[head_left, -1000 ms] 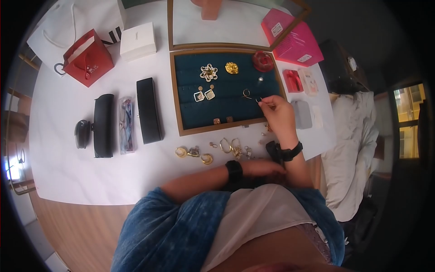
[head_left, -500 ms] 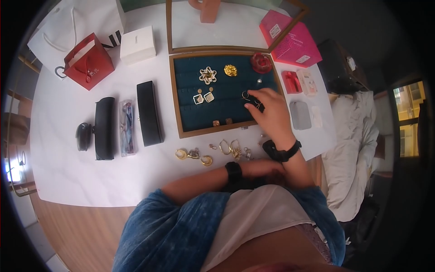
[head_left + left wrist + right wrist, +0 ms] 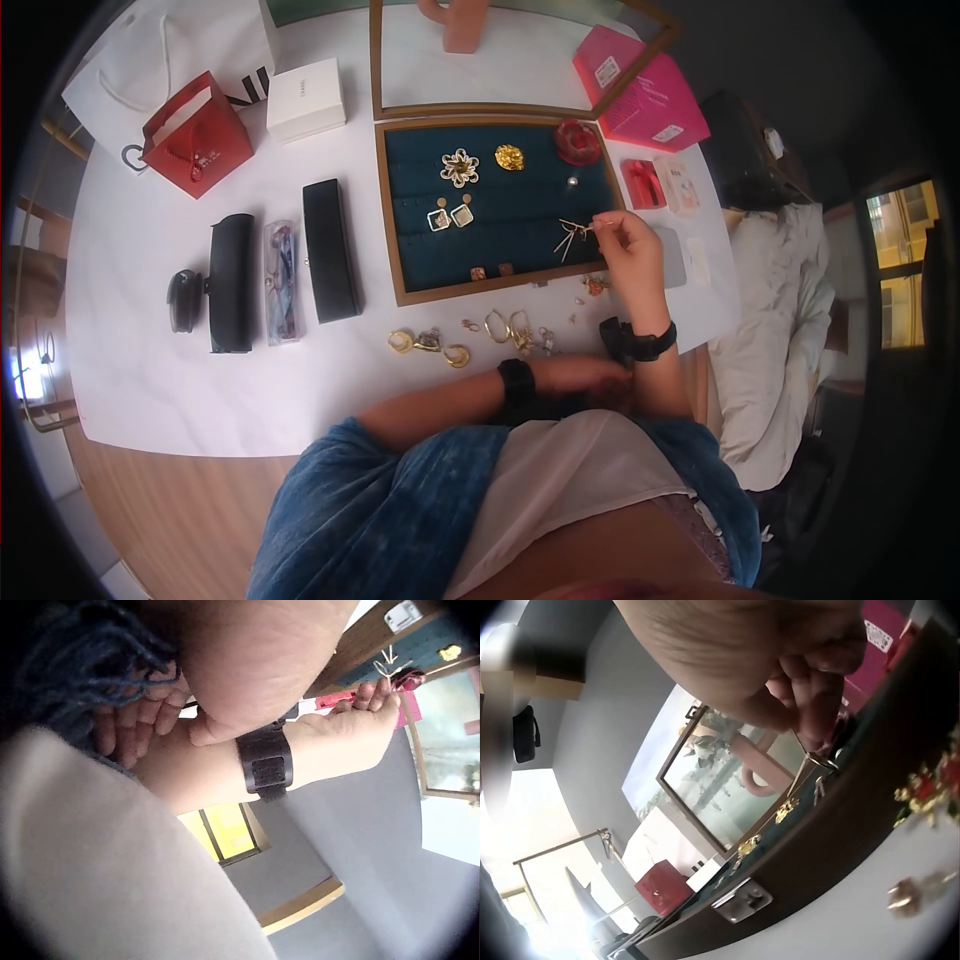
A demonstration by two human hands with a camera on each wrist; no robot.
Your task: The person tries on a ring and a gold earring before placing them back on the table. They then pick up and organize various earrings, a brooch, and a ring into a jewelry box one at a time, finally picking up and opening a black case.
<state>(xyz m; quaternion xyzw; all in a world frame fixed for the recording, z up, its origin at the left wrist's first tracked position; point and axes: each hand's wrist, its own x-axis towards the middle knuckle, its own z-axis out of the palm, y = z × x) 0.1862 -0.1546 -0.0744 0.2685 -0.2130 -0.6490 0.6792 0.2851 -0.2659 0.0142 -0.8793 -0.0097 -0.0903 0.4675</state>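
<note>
My right hand [image 3: 632, 250] is over the right side of the open jewelry case [image 3: 430, 262], pinching an earring [image 3: 568, 236] between thumb and fingertips. Thin metal strands hang from the earring above the dark green lining; in the right wrist view a small gold hoop [image 3: 821, 761] shows just under the fingertips. My left hand [image 3: 603, 380] rests against the right forearm near the elbow, its fingers [image 3: 142, 724] loose beside the blue sleeve. In the case lie a flower brooch [image 3: 460, 168], a gold brooch [image 3: 509, 157], square drop earrings [image 3: 450, 217] and a red flower piece [image 3: 577, 142].
Several gold earrings [image 3: 457, 355] lie before the case. Left of it are a long black box [image 3: 328, 250], a clear pouch [image 3: 283, 285] and a black glasses case [image 3: 231, 283]. A red gift bag [image 3: 200, 140], white box [image 3: 305, 98] and pink box [image 3: 650, 95] stand farther back.
My right hand reached left over the ring-shaped jewelry in the case, then drew back right with the earring pinched and its strands hanging. The left hand has stayed in place.
</note>
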